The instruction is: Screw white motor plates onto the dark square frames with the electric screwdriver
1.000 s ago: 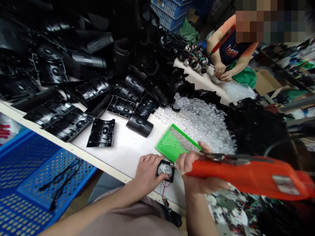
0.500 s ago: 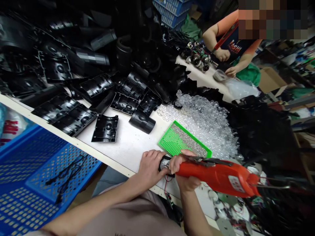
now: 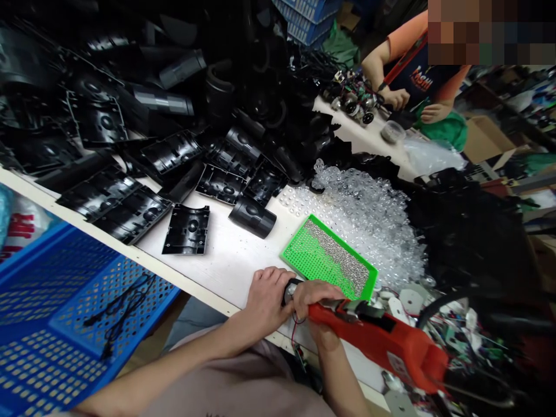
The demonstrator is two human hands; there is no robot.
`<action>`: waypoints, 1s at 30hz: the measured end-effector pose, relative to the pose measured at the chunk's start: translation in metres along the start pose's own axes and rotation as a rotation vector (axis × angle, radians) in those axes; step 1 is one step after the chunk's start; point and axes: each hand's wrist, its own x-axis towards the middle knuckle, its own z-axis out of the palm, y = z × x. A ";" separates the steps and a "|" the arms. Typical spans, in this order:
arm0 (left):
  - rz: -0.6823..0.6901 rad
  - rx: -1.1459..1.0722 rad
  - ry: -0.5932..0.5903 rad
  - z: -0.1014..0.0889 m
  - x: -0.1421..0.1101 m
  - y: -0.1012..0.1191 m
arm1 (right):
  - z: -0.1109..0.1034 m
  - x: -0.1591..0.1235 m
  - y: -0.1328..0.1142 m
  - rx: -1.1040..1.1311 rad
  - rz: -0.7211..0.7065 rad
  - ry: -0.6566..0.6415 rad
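Note:
My left hand (image 3: pixel 270 298) is closed around a black and silvery part (image 3: pixel 289 291) at the front edge of the table. Most of that part is hidden by my fingers. A thin red wire (image 3: pixel 294 333) hangs below it. In my right hand (image 3: pixel 316 294) is a red electric screwdriver (image 3: pixel 386 344), its body slanting down to the right. The fingers of this hand touch the black part, and the tool's tip is hidden. Just beyond my hands lies a green perforated tray (image 3: pixel 295 252) with many small metal screws (image 3: pixel 341 255) along its far side.
Black plastic half-shells (image 3: pixel 186 231) are heaped at left and back. Clear plastic pieces (image 3: pixel 369 214) lie behind the tray, loose electronic parts (image 3: pixel 460 324) to the right. A blue crate (image 3: pixel 82 289) stands below the table edge. Across the table a co-worker's hands (image 3: pixel 397 98) handle something.
The back end of the screwdriver has swung downward, and my right hand has tilted with it. My left hand stays on the black part. The co-worker's hands have shifted slightly.

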 end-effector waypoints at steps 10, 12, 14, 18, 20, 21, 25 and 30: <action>0.000 0.037 0.017 -0.004 0.000 0.000 | -0.020 0.010 -0.057 -0.029 -0.126 0.126; 0.043 0.001 -0.042 -0.010 0.000 -0.007 | -0.038 0.003 -0.068 -0.304 -0.057 0.188; 0.092 -0.032 -0.099 -0.017 0.001 -0.014 | -0.047 -0.009 -0.067 -0.637 0.116 0.225; 0.146 -0.004 -0.128 -0.021 0.003 -0.018 | -0.027 -0.029 -0.039 -1.087 0.278 0.078; 0.159 0.024 -0.109 -0.020 0.004 -0.015 | -0.013 -0.033 -0.025 -1.227 0.226 0.023; 0.161 0.032 -0.105 -0.020 0.004 -0.014 | -0.009 -0.034 -0.021 -1.256 0.202 0.006; 0.157 0.053 -0.115 -0.021 0.005 -0.008 | -0.006 -0.037 -0.017 -1.146 0.137 0.031; 0.185 0.076 -0.114 -0.021 0.004 -0.005 | -0.011 -0.042 -0.017 -1.172 0.112 0.074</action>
